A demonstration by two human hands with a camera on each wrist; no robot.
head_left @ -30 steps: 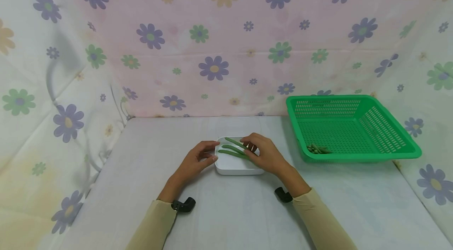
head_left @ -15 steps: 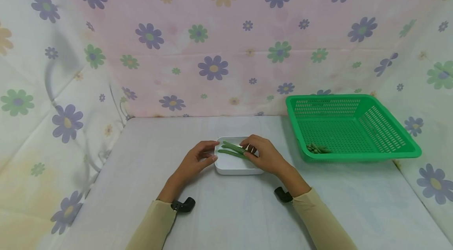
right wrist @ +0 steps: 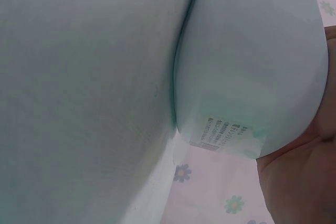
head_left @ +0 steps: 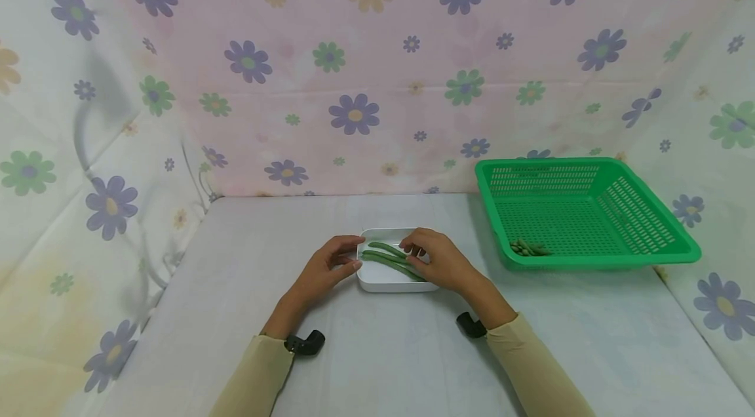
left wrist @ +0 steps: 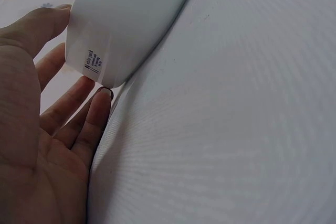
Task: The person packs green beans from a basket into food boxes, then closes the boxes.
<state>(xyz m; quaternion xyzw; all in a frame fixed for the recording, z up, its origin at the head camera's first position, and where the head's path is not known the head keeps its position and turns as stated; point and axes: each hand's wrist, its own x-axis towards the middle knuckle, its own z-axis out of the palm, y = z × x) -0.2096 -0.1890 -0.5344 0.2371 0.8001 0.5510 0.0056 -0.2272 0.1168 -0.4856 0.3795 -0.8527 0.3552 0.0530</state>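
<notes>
Slender green beans [head_left: 383,259] are bunching frontward in the white rectangular tray [head_left: 377,275]; spread-fingered left hand [head_left: 323,266] is touching it, any pinch by right hand [head_left: 444,261] unclear.

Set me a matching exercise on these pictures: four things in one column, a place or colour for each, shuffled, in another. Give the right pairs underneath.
Column one
1. dish
2. long beans
3. small green pieces
4. basket

Column two
A. in the near left corner inside the basket
B. green, with many small holes
C. white, with a printed label
D. lying inside the dish

Right pairs: 1-C, 2-D, 3-A, 4-B
</notes>
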